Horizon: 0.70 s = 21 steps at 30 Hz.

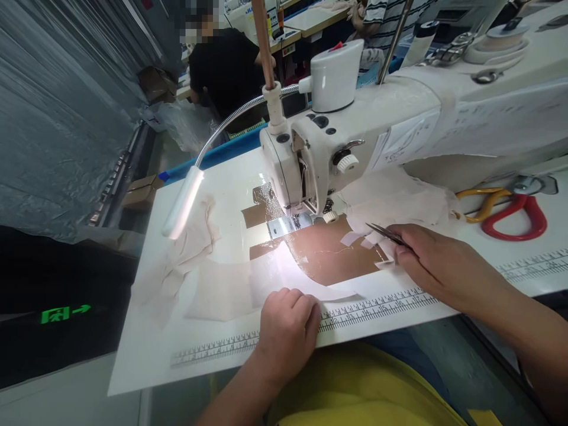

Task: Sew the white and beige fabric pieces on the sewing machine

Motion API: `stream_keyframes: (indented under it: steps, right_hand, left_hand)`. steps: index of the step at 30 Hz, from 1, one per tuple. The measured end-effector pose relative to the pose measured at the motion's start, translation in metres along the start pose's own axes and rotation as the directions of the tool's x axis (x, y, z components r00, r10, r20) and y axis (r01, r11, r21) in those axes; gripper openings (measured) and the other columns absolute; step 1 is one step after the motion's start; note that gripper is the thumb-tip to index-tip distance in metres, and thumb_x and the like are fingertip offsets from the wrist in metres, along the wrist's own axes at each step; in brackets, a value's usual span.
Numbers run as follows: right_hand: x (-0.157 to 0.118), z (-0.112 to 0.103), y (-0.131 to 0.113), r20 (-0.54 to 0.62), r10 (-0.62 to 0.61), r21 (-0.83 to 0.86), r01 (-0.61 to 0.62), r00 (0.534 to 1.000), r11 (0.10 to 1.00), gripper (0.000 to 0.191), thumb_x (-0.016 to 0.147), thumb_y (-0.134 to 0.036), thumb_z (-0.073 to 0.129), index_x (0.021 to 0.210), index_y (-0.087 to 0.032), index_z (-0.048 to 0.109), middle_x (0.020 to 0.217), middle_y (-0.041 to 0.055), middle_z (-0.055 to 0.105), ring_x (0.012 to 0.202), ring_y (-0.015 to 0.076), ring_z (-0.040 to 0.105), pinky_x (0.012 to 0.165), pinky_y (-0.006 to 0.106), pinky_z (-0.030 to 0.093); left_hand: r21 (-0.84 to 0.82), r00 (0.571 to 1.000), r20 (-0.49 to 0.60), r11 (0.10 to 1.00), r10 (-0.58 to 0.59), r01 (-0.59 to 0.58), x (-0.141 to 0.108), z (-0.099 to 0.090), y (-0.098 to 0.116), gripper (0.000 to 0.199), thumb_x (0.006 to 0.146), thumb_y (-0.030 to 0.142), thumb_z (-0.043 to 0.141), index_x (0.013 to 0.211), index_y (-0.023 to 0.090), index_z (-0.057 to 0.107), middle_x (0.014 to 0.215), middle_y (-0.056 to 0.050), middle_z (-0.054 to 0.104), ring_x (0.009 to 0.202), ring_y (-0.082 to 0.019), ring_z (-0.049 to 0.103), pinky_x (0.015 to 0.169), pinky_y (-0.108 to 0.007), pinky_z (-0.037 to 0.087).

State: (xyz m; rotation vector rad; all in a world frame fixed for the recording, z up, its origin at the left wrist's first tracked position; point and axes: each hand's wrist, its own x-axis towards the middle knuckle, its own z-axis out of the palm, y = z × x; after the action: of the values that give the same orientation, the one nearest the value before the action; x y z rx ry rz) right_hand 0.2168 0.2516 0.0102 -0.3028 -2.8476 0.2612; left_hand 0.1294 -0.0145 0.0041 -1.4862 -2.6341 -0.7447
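My left hand (288,322) is closed at the table's front edge, its curled fingers on the lower edge of a white fabric piece (275,275). What it grips, if anything, is hidden. In my right hand (428,257) is a pair of dark metal tweezers or snips (388,234), its tip pointing left over small white scraps (375,239). A brown sheet (328,254) lies under the needle area of the white sewing machine (293,160). Sheer pale fabric (217,287) spreads to the left of the white piece.
Red-handled scissors (515,219) and a yellow handle (483,201) lie at the right. Pale cloth (399,198) is bunched beside the machine. A lit lamp (184,201) hangs over the left side. A ruler strip (377,307) runs along the front edge. A person in black (226,65) sits beyond.
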Motion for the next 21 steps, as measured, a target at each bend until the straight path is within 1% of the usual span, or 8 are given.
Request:
stream_keyframes:
  steps: [2,4,8,11,12,14,17,21]
  right_hand:
    - [-0.004,0.003,0.003,0.023,-0.016,0.015,0.016,1.000,1.000,0.039,0.090,-0.029,0.030,0.118,-0.012,0.052,0.109,0.0125,0.066,0.079,0.0254,0.066,0.059,0.035,0.051]
    - [-0.004,0.004,0.003,0.011,0.002,0.004,-0.002,1.000,1.000,0.041,0.092,-0.032,0.028,0.120,-0.015,0.052,0.110,0.0103,0.067,0.081,0.0260,0.067,0.058,0.035,0.051]
    - [0.000,-0.005,-0.003,-0.020,0.028,-0.018,-0.028,0.999,0.999,0.042,0.097,-0.040,0.030,0.127,-0.020,0.051,0.113,0.0076,0.067,0.089,0.0259,0.067,0.059,0.033,0.050]
    - [-0.007,-0.014,-0.014,-0.036,-0.084,0.011,0.085,0.996,0.996,0.043,0.098,-0.039,0.032,0.135,-0.022,0.046,0.108,0.0074,0.068,0.090,0.0246,0.066,0.059,0.031,0.048]
    - [-0.011,-0.015,-0.018,-0.021,-0.134,0.067,0.135,0.991,0.989,0.043,0.098,-0.040,0.034,0.137,-0.024,0.045,0.107,0.0064,0.068,0.091,0.0239,0.066,0.062,0.030,0.049]
    - [-0.020,-0.013,-0.030,0.066,-0.231,0.234,0.210,0.971,0.949,0.041,0.097,-0.039,0.041,0.136,-0.027,0.047,0.106,0.0038,0.069,0.093,0.0216,0.066,0.068,0.029,0.050]
    - [-0.030,-0.004,-0.047,0.201,-0.330,0.396,0.232,0.922,0.888,0.034,0.096,-0.036,0.043,0.125,-0.023,0.056,0.090,0.0026,0.071,0.077,0.0195,0.068,0.060,0.028,0.049]
    - [-0.030,0.008,-0.062,0.210,-0.339,0.408,0.233,0.917,0.883,0.033,0.097,-0.030,0.039,0.120,-0.017,0.059,0.083,0.0042,0.069,0.071,0.0207,0.067,0.055,0.029,0.046]
  left_hand:
    - [-0.025,1.000,-0.007,1.000,0.005,-0.005,-0.001,-0.001,-0.001,0.015,0.090,0.016,0.050,0.082,0.018,0.063,0.068,-0.002,0.061,0.062,-0.016,0.049,0.059,-0.030,0.034]
    - [-0.041,1.000,-0.015,0.999,0.010,-0.010,-0.002,-0.001,-0.001,0.015,0.090,0.016,0.050,0.083,0.018,0.063,0.067,-0.002,0.061,0.062,-0.016,0.048,0.059,-0.030,0.034]
    - [-0.067,1.000,-0.019,0.998,0.011,-0.012,-0.002,0.000,0.000,0.015,0.091,0.016,0.050,0.083,0.019,0.063,0.067,-0.002,0.061,0.062,-0.015,0.049,0.059,-0.030,0.034]
    - [-0.079,1.000,-0.018,0.997,0.010,-0.011,-0.002,0.000,0.000,0.015,0.091,0.017,0.051,0.082,0.019,0.063,0.067,-0.002,0.061,0.061,-0.015,0.050,0.060,-0.030,0.034]
    - [-0.082,1.000,-0.019,0.997,0.010,-0.011,-0.002,0.000,-0.001,0.015,0.091,0.018,0.051,0.082,0.019,0.063,0.067,-0.002,0.061,0.061,-0.015,0.050,0.060,-0.030,0.034]
    - [-0.090,1.000,-0.016,0.996,0.005,-0.006,-0.002,0.000,-0.002,0.015,0.091,0.018,0.052,0.081,0.019,0.063,0.067,-0.002,0.061,0.062,-0.015,0.050,0.060,-0.030,0.034]
    - [-0.113,1.000,0.004,0.993,-0.012,0.013,-0.002,-0.001,-0.003,0.013,0.091,0.019,0.052,0.083,0.019,0.063,0.069,-0.002,0.062,0.064,-0.016,0.051,0.061,-0.030,0.034]
    - [-0.130,1.000,0.022,0.991,-0.016,0.019,-0.003,-0.002,-0.003,0.013,0.091,0.020,0.052,0.084,0.020,0.063,0.069,-0.002,0.062,0.064,-0.016,0.051,0.062,-0.030,0.034]
